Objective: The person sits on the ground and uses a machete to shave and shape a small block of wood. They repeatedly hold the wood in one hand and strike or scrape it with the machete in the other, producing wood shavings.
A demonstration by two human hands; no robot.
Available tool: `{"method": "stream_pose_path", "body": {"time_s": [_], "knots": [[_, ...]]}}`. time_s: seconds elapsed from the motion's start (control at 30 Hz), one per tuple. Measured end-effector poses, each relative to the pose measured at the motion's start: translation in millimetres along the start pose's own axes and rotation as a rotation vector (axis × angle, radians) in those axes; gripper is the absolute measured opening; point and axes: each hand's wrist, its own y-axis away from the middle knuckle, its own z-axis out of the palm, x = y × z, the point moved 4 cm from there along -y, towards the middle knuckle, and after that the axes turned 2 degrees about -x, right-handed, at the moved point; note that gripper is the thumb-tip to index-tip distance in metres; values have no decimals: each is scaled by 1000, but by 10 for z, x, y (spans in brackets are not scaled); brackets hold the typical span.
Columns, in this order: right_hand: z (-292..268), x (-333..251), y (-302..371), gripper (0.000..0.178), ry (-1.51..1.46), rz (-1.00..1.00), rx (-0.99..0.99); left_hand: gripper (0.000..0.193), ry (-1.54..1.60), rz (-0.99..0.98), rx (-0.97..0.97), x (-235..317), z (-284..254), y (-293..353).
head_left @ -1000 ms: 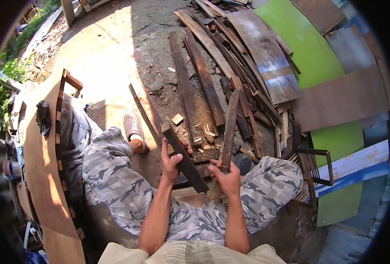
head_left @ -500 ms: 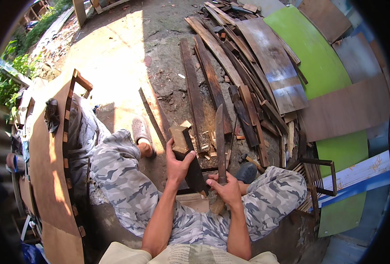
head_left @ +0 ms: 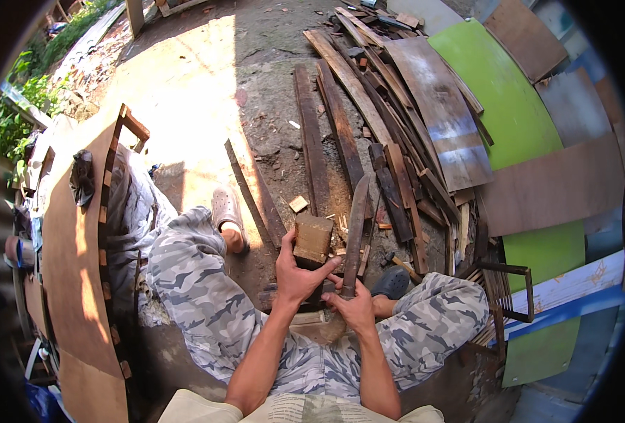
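Two firm grips, lower centre of frame: left hand (head_left: 299,279) curled round wooden block (head_left: 313,238), end face showing; right hand (head_left: 355,307) clasping long knife (head_left: 355,229), blade pointing up-frame, right of block.

passable: sunlit ground (head_left: 178,92) ahead-left | obstacles: long planks (head_left: 312,144) ahead; brown board (head_left: 80,275) left; machete (head_left: 355,229) just right of wooden block (head_left: 312,238)

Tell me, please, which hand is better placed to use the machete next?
Probably the right hand: it holds the machete, blade pointing forward, while the left hand is occupied holding the wooden block.
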Motion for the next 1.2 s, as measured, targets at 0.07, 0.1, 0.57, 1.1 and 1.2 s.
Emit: {"method": "stream_pose_path", "body": {"time_s": [0.07, 0.1, 0.57, 1.1, 1.2], "knots": [[23, -29, 7, 43, 12, -5, -5, 96, -60, 34, -27, 62, 23, 34], [32, -38, 11, 43, 19, -7, -5, 96, -119, 59, -35, 113, 39, 44], [-22, 76, -46, 28, -189, 9, 34, 39, -133, -24, -123, 523, -141, -101], [-62, 99, -103, 34, 70, 107, 64, 64, -543, -420, -82, -514, -427, -225], [20, 184, -103, 42, 160, 126, 61, 68, -387, -454, -103, -1010, -420, -228]]}}
